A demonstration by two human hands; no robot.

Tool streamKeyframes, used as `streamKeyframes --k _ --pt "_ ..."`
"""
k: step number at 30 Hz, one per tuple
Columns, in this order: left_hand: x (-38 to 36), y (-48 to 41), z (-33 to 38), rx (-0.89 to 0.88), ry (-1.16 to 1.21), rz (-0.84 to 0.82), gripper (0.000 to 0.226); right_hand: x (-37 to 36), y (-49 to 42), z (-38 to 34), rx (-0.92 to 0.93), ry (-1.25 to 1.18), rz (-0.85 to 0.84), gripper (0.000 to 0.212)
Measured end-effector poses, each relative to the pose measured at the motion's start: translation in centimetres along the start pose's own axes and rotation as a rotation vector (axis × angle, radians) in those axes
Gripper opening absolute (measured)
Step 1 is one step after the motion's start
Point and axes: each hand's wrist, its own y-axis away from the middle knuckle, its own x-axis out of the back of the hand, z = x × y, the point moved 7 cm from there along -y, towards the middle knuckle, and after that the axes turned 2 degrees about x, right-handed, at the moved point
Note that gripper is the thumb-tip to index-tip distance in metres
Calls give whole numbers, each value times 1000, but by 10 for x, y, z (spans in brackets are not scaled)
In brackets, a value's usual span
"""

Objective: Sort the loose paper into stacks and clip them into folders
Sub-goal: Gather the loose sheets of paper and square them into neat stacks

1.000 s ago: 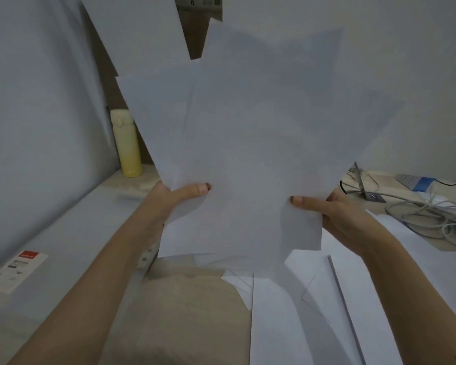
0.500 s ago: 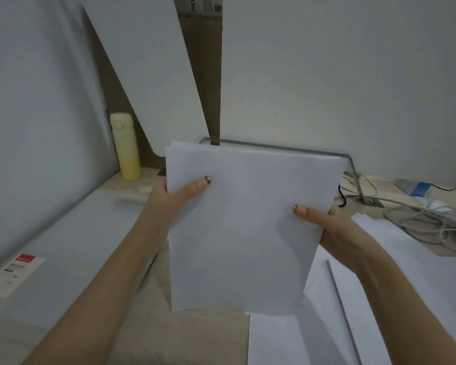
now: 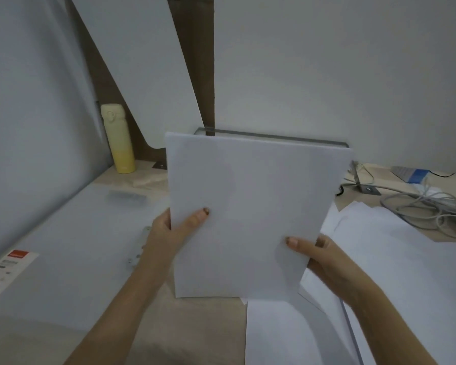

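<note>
Head view: a squared stack of paper (image 3: 253, 212) stands upright over the table (image 3: 195, 327), gripped by the left hand (image 3: 169, 233) and right hand (image 3: 324, 256) (thumbs in front); loose sheets (image 3: 395, 248) lie right, a yellow bottle (image 3: 117, 142) behind.

paper stack (image 3: 250, 191): fanned 1 s ago | now squared, edges aligned

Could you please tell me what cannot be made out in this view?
Head view:
Fingers of the left hand and right hand: hidden behind the paper stack they hold.
Label on the folder: blurred, too small to read, cut by the left edge.
Folder's ring clip: blurred, partly behind the left hand.
Loose sheets: cut by the right and bottom edges.
</note>
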Motion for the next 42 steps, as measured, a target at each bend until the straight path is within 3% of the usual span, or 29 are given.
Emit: streamKeyframes --k 3,7,12,15,18,22,26,32,34,38,42 --pt "0 6 -23 91 1 89 43 -7 6 25 -73 41 58 25" --pt "-14 8 -6 50 19 89 32 11 5 7 -25 118 299 29" --pt "-60 12 -21 131 6 -8 22 60 34 -17 29 333 493 9" --pt "-104 22 -49 248 -55 -149 18 107 67 -6 -37 425 572 12" --pt "-152 42 -81 382 -129 -345 19 156 108 15 -189 477 664 29" --pt "-201 67 -114 459 -209 -500 22 204 152 23 -281 553 743 23" --pt "-234 79 -139 397 -377 -540 15 241 175 27 -336 660 791 28" --pt "-248 87 -156 392 -497 -493 33 268 182 46 -397 862 834 27" --pt "-251 90 -162 434 -468 -493 17 272 183 52 -412 905 861 22" --pt "-247 91 -167 457 -494 -505 48 274 182 64 -453 893 882 28" --pt "-247 97 -163 452 -487 -536 56 267 177 67 -475 900 873 45"
